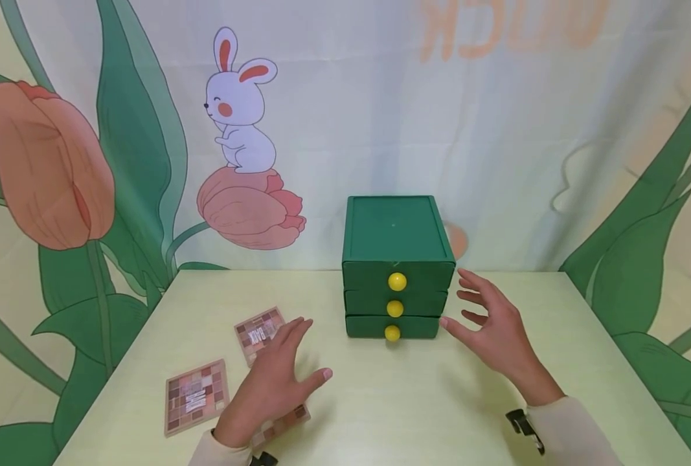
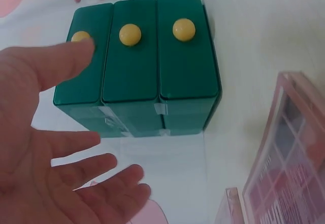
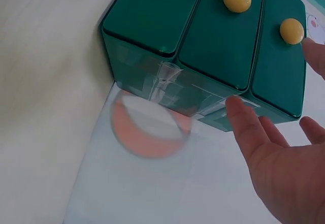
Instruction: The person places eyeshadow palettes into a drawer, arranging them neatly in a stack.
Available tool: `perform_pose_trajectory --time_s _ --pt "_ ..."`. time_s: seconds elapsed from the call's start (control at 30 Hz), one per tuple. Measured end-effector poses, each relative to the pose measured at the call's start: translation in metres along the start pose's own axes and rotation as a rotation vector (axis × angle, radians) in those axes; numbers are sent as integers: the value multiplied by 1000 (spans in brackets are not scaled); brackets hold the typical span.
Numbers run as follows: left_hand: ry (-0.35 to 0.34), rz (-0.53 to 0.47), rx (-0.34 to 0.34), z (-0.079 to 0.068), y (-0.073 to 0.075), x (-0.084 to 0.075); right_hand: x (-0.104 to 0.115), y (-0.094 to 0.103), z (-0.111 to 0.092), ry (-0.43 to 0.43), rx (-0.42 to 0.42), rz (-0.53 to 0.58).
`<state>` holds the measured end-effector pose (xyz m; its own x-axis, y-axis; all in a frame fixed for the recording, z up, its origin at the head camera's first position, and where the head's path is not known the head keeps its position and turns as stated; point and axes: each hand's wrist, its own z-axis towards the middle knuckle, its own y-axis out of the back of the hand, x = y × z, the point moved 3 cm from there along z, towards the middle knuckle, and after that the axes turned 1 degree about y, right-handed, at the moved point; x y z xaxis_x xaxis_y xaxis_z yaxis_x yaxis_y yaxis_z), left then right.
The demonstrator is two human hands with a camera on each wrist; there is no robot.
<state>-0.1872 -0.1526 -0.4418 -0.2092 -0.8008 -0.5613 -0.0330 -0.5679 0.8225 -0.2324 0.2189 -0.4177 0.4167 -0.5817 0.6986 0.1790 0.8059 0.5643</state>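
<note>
A small green drawer cabinet [image 1: 400, 230] stands at the back of the table, its three drawers closed, each with a round yellow knob [image 1: 397, 281]. My right hand [image 1: 497, 333] is at the cabinet's right side, fingers spread and slightly bent, holding nothing; in the right wrist view its fingertips [image 3: 236, 104] are close to the taped side wall, and contact is unclear. My left hand [image 1: 275, 378] hovers left of the cabinet, fingers extended and thumb apart, with nothing in it. Below it an eyeshadow palette [image 1: 283, 426] is partly hidden by the hand and wrist.
Two more eyeshadow palettes lie on the left of the pale table [image 1: 392, 408]: one palette [image 1: 196, 396] farther left, another palette [image 1: 250, 336] nearer the back, partly covered by my left hand. A printed curtain [image 1: 345, 129] with a rabbit and tulips hangs behind the cabinet.
</note>
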Motion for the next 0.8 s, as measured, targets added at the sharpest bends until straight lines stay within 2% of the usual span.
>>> perform_pose_trajectory --time_s 0.37,0.8 --pt "-56 -270 -143 9 -1 -16 1 -6 17 38 -7 87" --pt "-95 -397 -258 17 -13 -40 -6 -11 31 33 -5 111"
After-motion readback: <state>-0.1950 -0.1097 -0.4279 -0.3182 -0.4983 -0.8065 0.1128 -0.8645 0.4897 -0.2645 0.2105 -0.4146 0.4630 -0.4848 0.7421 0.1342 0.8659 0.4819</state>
